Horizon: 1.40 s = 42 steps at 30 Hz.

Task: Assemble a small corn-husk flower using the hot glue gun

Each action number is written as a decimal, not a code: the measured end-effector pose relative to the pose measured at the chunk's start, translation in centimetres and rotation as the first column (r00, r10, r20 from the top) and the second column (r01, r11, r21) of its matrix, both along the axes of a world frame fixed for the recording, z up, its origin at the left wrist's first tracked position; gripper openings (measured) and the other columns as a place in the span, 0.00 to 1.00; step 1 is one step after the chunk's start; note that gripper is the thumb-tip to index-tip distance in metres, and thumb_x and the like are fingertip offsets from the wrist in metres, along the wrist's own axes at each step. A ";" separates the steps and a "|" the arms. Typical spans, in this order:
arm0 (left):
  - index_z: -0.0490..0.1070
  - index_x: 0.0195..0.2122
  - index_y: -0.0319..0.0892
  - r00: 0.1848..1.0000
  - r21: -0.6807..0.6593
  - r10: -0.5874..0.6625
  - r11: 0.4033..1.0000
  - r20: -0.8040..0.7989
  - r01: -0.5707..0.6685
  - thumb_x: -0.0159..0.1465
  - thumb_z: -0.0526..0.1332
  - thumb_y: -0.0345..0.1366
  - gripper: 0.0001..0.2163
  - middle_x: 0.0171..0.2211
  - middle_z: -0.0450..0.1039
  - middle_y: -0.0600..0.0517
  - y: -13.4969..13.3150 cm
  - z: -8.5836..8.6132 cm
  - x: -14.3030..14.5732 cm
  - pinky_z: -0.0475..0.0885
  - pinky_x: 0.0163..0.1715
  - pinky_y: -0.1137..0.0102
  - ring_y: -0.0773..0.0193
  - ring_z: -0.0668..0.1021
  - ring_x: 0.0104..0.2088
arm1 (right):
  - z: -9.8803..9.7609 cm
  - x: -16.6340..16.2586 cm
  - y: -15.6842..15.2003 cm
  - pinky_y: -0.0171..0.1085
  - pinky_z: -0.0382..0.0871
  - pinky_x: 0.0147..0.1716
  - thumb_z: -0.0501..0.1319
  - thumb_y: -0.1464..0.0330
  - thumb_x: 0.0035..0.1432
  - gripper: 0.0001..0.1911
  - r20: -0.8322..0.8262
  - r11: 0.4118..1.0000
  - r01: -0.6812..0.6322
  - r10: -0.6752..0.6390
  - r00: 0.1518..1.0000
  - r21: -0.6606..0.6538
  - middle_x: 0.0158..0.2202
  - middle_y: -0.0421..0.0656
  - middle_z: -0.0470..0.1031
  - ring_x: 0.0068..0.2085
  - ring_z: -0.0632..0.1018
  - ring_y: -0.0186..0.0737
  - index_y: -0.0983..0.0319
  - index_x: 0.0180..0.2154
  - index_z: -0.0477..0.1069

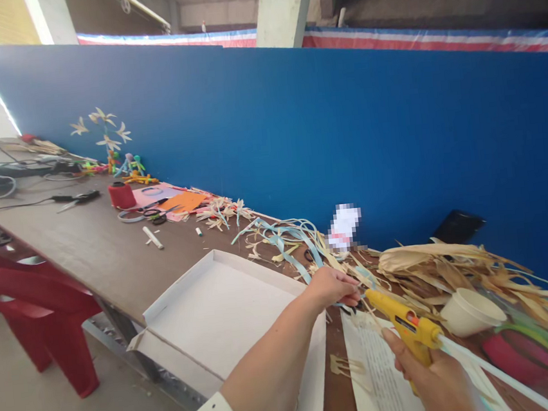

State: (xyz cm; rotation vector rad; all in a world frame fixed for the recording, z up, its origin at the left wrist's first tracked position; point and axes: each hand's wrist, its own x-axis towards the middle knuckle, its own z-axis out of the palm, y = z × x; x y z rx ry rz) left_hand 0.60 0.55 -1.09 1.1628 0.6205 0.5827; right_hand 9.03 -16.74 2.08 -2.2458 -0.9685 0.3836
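Observation:
My right hand [439, 380] is wrapped round the handle of a yellow hot glue gun [398, 313], its nozzle pointing up and left. A long white stick [493, 368] runs out of the gun's back end. Just left of the nozzle, my left hand [333, 287] is closed in a pinch, and what its fingers hold is too small to make out. Beneath the gun lies a printed paper sheet [380, 376] with pale cut husk pieces [350, 366] at its left edge. Light blue and cream strips [287, 236] lie beyond my left hand.
An open white cardboard box [235, 306] lies left of my forearm. Dried corn husks [454, 265], a pale cup [471, 312] and a red roll [523, 353] crowd the right. Scissors [158, 213] and a red thread spool [122, 195] sit farther left. A blue panel [199, 129] borders the table.

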 end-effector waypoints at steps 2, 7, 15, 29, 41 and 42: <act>0.73 0.31 0.34 1.000 -0.003 0.006 1.000 -0.008 -0.006 0.53 0.62 0.26 0.04 0.23 0.74 0.52 -0.1 0.2 -0.1 0.76 0.33 0.70 0.67 0.77 0.26 | -0.2 0.1 0.0 0.37 0.62 0.26 0.54 0.46 0.51 0.25 0.018 1.000 -0.009 0.009 1.000 -0.005 0.15 0.40 0.68 0.21 0.71 0.43 0.61 0.29 0.71; 0.73 0.29 0.34 1.000 -0.015 0.014 1.000 -0.013 -0.014 0.53 0.61 0.24 0.04 0.21 0.74 0.52 -0.4 0.7 -0.3 0.76 0.31 0.70 0.67 0.77 0.24 | -0.8 0.6 0.1 0.37 0.63 0.28 0.54 0.46 0.51 0.23 0.051 1.000 -0.010 0.010 0.999 0.006 0.17 0.42 0.70 0.23 0.73 0.43 0.60 0.24 0.69; 0.73 0.29 0.35 1.000 -0.006 -0.003 1.000 -0.016 0.003 0.53 0.61 0.24 0.04 0.22 0.74 0.52 -0.5 1.1 -0.5 0.75 0.32 0.70 0.67 0.77 0.26 | -0.6 0.5 0.1 0.38 0.63 0.28 0.55 0.46 0.50 0.24 0.025 1.000 0.006 -0.006 1.000 0.004 0.17 0.42 0.70 0.25 0.74 0.45 0.61 0.27 0.71; 0.74 0.30 0.35 0.999 0.008 0.004 1.000 -0.041 -0.004 0.53 0.61 0.25 0.04 0.21 0.74 0.52 -0.4 0.8 -0.4 0.75 0.31 0.71 0.68 0.77 0.23 | -0.8 0.4 0.0 0.38 0.62 0.27 0.54 0.46 0.50 0.24 0.058 1.000 -0.009 0.010 0.998 -0.004 0.16 0.42 0.70 0.24 0.73 0.44 0.59 0.25 0.69; 0.74 0.29 0.34 1.000 -0.001 -0.025 1.000 0.009 0.025 0.52 0.62 0.24 0.04 0.21 0.73 0.51 -0.3 0.5 -0.2 0.76 0.30 0.70 0.67 0.77 0.23 | -0.1 0.6 0.0 0.38 0.61 0.25 0.54 0.46 0.51 0.24 0.028 0.999 0.034 -0.034 0.999 0.012 0.17 0.41 0.71 0.22 0.72 0.43 0.60 0.27 0.70; 0.74 0.29 0.34 1.000 -0.004 -0.025 1.000 0.012 0.026 0.53 0.62 0.24 0.04 0.21 0.73 0.51 -0.3 0.5 -0.2 0.76 0.30 0.69 0.67 0.77 0.23 | 0.0 0.6 0.0 0.38 0.61 0.25 0.54 0.46 0.51 0.24 0.026 0.999 0.034 -0.034 0.999 0.012 0.17 0.41 0.71 0.22 0.72 0.43 0.60 0.28 0.70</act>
